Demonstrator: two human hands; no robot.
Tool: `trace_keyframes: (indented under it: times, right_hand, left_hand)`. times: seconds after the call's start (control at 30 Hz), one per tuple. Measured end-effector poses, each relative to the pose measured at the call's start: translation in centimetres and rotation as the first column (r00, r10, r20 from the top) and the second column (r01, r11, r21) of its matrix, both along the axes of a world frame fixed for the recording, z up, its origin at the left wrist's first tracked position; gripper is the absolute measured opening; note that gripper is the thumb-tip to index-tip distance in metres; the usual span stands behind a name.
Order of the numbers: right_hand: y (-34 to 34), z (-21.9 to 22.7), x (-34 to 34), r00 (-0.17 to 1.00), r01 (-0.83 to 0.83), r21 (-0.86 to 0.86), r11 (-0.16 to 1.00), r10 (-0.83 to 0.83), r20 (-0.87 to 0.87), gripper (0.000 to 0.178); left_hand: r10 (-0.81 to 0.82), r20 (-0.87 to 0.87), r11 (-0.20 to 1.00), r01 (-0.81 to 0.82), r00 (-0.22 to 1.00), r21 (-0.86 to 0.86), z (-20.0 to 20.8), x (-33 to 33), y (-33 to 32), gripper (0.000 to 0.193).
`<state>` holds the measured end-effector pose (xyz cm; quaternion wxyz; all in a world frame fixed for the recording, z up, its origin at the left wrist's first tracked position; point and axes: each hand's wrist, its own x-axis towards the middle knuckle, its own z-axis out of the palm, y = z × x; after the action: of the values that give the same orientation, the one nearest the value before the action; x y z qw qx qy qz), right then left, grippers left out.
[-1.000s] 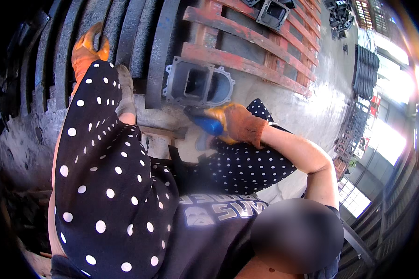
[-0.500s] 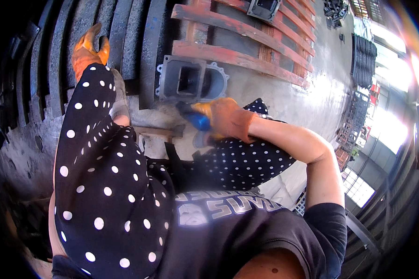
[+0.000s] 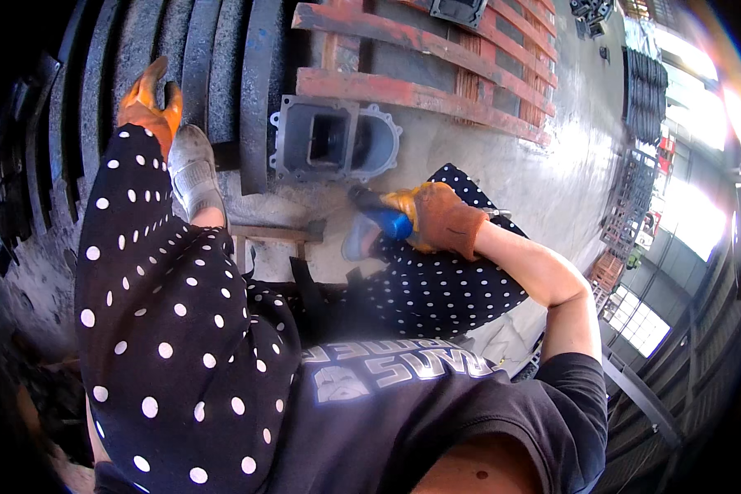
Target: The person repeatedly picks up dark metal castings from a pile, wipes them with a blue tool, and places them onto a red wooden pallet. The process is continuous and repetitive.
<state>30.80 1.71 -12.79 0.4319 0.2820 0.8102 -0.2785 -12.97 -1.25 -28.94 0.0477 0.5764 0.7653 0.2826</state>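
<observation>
Holding tightly a blue-and-dark, rounded tool (image 3: pixel 397 226), the right hand (image 3: pixel 443 216) in an orange glove is now farther right along the near side of the grey metal casting with two openings (image 3: pixel 352 136) than half a second ago; the tool seems apart from it, so probably it does not work there at this instant. The left hand (image 3: pixel 146 111), also orange-gloved, spreads its fingers wide, nothing visible in them, and just beyond the casting lies the red slatted wooden pallet (image 3: pixel 387 89).
</observation>
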Motion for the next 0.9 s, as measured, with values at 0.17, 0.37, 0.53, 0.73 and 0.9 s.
trace_keyframes:
  times: [0.17,0.37,0.53,0.73,0.9]
  right_hand:
    - [0.5,2.2,-1.6,0.999,0.026,0.067,0.997,-0.028,0.028,0.049]
    - [0.4,1.1,-0.4,0.992,0.066,0.04,0.997,-0.07,0.1,0.056]
    - [0.3,2.4,-1.7,0.995,0.064,0.026,0.998,-0.062,-0.072,0.052]
    - [0.3,1.6,-1.5,0.999,0.037,0.003,0.999,-0.037,0.032,0.05]
    - [3.6,-1.6,2.6,0.977,0.193,-0.032,0.981,-0.195,-0.085,0.05]
  left_hand:
    - [-0.12,-0.001,0.993,0.12,0.993,0.022,1.6,3.6,0.4,0.041]
    - [-0.318,-0.008,0.944,0.315,0.948,-0.097,0.9,7.6,0.3,0.047]
    - [-0.777,-0.038,0.624,0.762,0.628,-0.17,-0.1,13.0,-1.4,0.059]
    - [-0.945,-0.244,0.253,0.959,0.217,-0.126,-5.5,15.6,-3.0,0.047]
    - [-0.939,-0.146,0.332,0.932,0.312,-0.145,-2.9,16.6,-0.5,0.058]
